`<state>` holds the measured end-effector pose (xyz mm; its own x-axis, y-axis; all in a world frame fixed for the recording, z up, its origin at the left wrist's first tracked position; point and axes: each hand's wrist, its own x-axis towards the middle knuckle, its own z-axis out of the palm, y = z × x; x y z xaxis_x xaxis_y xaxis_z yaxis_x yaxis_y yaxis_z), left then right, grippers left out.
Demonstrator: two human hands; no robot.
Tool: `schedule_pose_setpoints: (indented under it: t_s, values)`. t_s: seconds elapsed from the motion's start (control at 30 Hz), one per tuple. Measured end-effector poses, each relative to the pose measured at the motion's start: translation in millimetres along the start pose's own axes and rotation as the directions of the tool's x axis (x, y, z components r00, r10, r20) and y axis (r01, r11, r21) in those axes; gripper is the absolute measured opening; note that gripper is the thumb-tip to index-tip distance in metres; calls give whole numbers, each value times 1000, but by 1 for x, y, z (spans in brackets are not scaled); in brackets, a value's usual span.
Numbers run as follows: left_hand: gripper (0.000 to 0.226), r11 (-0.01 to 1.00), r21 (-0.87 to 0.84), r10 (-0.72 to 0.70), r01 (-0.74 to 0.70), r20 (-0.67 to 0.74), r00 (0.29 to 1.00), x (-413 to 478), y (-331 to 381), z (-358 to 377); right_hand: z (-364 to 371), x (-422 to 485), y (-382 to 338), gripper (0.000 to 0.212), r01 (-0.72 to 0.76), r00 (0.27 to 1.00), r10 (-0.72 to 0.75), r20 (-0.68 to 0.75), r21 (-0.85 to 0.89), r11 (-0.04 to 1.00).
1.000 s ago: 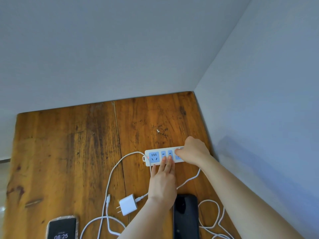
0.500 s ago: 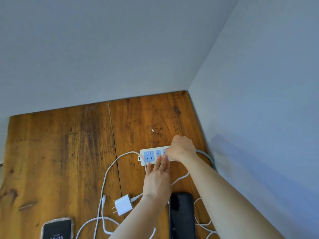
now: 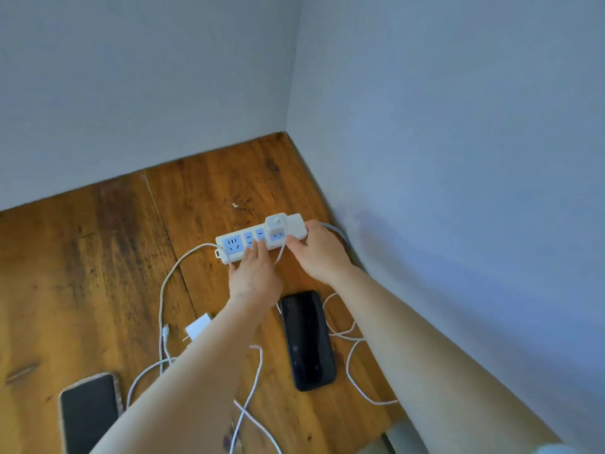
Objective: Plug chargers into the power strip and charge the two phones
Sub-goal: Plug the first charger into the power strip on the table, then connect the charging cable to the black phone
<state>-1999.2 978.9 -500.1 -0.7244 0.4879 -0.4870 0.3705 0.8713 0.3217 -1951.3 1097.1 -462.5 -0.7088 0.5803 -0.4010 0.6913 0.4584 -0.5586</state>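
A white power strip (image 3: 233, 245) with blue sockets lies on the wooden table (image 3: 98, 257) near the corner of the walls. One white charger (image 3: 276, 223) stands plugged into its right part, and its cable (image 3: 281, 255) drops between my hands. My left hand (image 3: 253, 276) lies flat with its fingertips on the strip's middle sockets. My right hand (image 3: 319, 253) curls around the strip's right end. A second white charger (image 3: 198, 326) lies loose by my left forearm. The black phone (image 3: 307, 339) and a cased phone (image 3: 88, 411) lie face up with dark screens.
Loose white cables (image 3: 162, 299) loop over the table between the phones, and more cable (image 3: 352, 352) coils right of the black phone. Walls (image 3: 425, 158) close in behind and to the right of the strip. The strip's own cord (image 3: 337, 229) runs off right.
My right hand has drawn back from on top of the strip to its right end, uncovering the plugged-in charger. The cased phone's screen has gone dark. My head moved closer.
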Motion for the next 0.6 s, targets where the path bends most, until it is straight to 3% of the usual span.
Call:
schedule_pose_setpoints:
  t_s: [0.1, 0.23, 0.6]
  values:
    - [77, 998, -20, 51, -55, -155, 987, -33, 13, 19, -5, -35, 24, 53, -55, 998, 55, -4, -32, 998]
    - [77, 995, 19, 102, -101, -175, 979, -77, 32, 50, -6, -79, 61, 53, -99, 995, 99, 13, -16, 995]
    - [71, 996, 77, 47, -43, -49, 998, -165, 37, 137, 17, -188, 182, 55, -209, 971, 209, 113, -7, 978]
